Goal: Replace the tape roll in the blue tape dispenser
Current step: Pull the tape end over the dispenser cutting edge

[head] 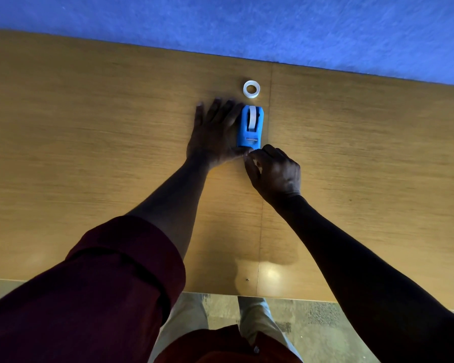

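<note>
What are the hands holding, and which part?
The left hand rests flat against the blue tape dispenser's left side, steadying it. The right hand pinches at its near end; whether it grips tape cannot be told.

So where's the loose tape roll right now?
In the head view, the loose tape roll lies flat on the table, just beyond the blue dispenser, untouched by either hand.

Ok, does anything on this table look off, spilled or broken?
Nothing stands out. The blue tape dispenser sits upright with a roll in it, and a loose tape roll lies flat beyond it on the wooden table, apart from both hands.
</note>
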